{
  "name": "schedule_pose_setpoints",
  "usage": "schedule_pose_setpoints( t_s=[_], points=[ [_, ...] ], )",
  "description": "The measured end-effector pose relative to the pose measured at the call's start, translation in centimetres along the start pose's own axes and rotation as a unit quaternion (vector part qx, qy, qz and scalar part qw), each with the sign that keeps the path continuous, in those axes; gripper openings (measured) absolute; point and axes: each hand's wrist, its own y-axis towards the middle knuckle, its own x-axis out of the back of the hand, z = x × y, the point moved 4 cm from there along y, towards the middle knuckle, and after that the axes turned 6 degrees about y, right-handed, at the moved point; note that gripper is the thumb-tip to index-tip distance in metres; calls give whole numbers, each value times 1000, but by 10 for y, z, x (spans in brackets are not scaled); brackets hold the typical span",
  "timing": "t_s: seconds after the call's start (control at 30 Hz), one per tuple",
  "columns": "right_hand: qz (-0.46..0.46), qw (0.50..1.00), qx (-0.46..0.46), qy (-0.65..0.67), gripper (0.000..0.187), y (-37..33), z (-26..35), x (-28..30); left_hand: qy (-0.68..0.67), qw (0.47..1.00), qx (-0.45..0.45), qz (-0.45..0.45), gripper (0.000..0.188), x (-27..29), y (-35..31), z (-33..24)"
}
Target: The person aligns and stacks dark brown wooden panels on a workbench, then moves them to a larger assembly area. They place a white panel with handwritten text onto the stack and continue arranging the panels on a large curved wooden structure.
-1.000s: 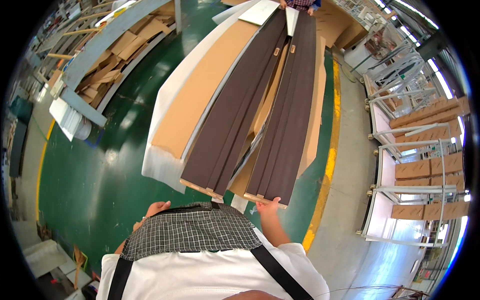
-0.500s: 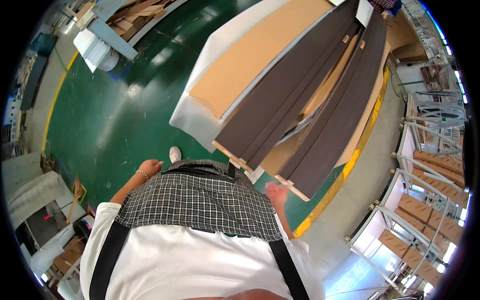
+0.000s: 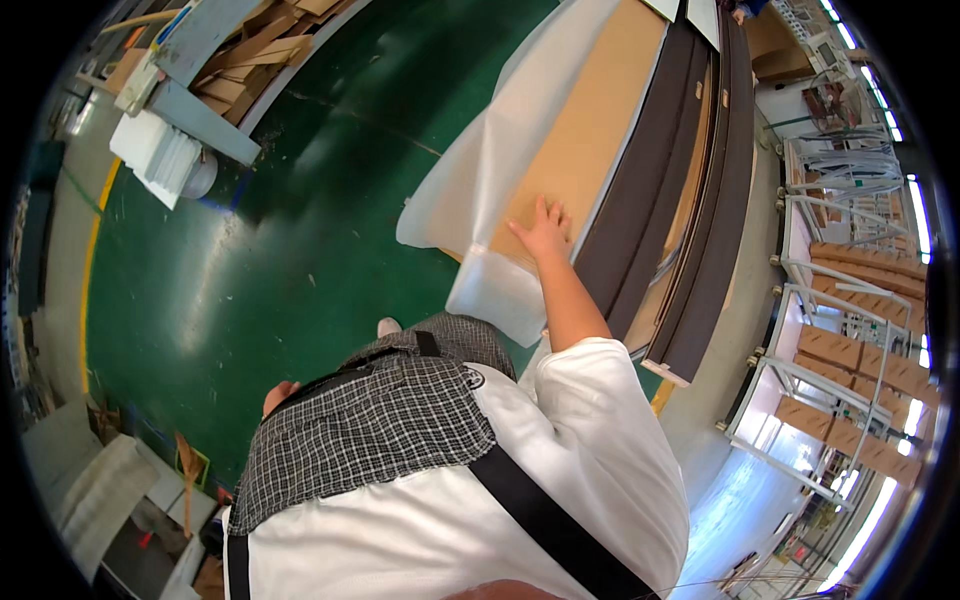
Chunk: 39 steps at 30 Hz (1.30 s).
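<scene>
My right hand [image 3: 545,232] reaches forward with fingers spread, over the near part of a long tan cardboard sheet [image 3: 585,130]. It holds nothing; whether the palm presses on the sheet I cannot tell. White translucent foam wrap [image 3: 470,190] lies along the sheet's left side and folds over its near end. Right of the sheet lie two long dark brown panels, a left one [image 3: 640,190] and a right one [image 3: 712,240], with tan board showing between them. My left hand [image 3: 282,395] hangs low beside my checked apron [image 3: 370,440], its fingers mostly hidden.
Another person's hand [image 3: 740,15] is at the far end of the panels. White wheeled racks [image 3: 790,300] with brown cartons stand at the right. At the far left are a bin of cardboard scraps [image 3: 250,60] and a white foam stack [image 3: 160,155] on green floor.
My right hand has gone from the near end of the right dark panel to above the cardboard sheet. The view has shifted, and the gap between the dark panels looks narrower.
</scene>
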Motion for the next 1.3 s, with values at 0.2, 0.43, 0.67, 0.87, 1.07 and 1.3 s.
schedule_pose_setpoints(
  t_s=[0.2, 0.43, 0.67, 0.87, 1.07, 1.3],
  points=[
    [49, 998, -37, -4, 91, 16, 4, -20, 210, 963, -172, 8, 34, 73, 104, -70],
    [-18, 998, 12, -57, 90, 29, 2, -41, 207, 919, -335, -23, 29, 160, 217, -233],
    [91, 991, -74, -59, 97, 33, 30, -7, 205, 961, -177, 52, 33, 246, 301, -300],
    [128, 982, -127, -58, 98, 44, 43, 3, 232, 956, -159, 78, 32, 306, 410, -304],
    [161, 967, -182, -80, 93, 58, 60, 16, 318, 890, -326, 39, 32, 367, 577, -478],
    [128, 870, -464, 108, 82, 119, 126, 41, 211, 816, -538, 7, 32, 415, 595, -889]
  ],
)
